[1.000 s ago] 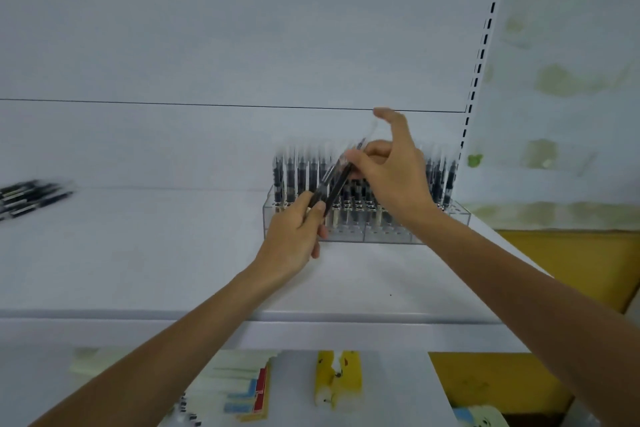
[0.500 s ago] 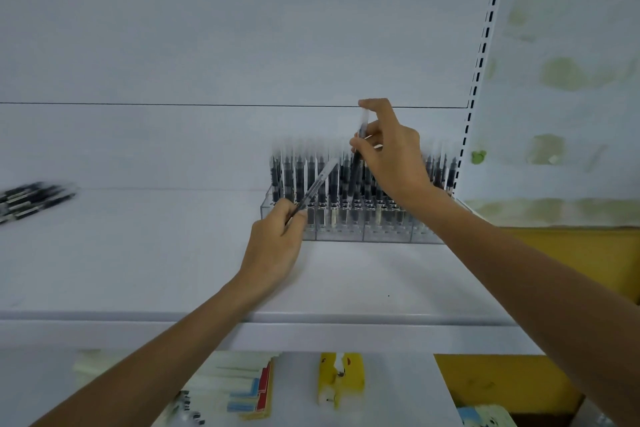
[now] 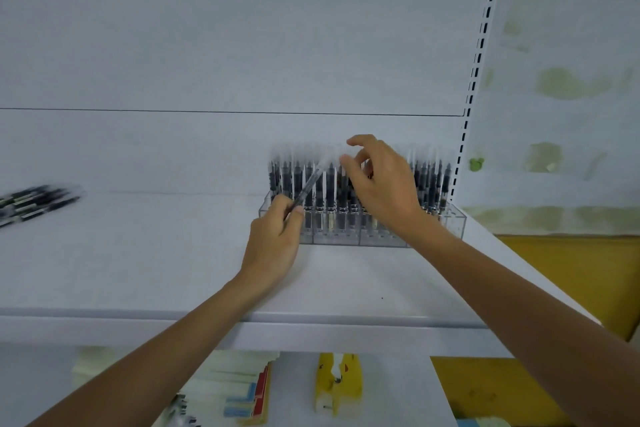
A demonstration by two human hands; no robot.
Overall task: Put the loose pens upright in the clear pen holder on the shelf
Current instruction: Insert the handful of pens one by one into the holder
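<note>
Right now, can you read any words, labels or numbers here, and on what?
None can be read.
Pens in the clear holder: too blurred.
Loose pens at left: pale bands, unreadable.
Packs under the shelf: colour only, no letters legible.

Left hand point(image 3: 273, 243) pinches a pen point(image 3: 309, 185); right hand point(image 3: 384, 191) hovers, fingers point(image 3: 360, 141) loosely curled.

The clear pen holder point(image 3: 450, 225) is crowded with upright pens point(image 3: 429, 177), my right hand point(image 3: 384, 191) is over its middle, and my left hand point(image 3: 273, 246), gripping a tilted pen point(image 3: 308, 184), covers its front-left corner. Close on the holder's right stands the slotted upright point(image 3: 478, 80), with the back panel point(image 3: 207, 45) just behind. Left of the holder and in front of it the shelf point(image 3: 138, 253) lies bare as far as the loose pens point(image 3: 34, 201), well off to the left.
</note>
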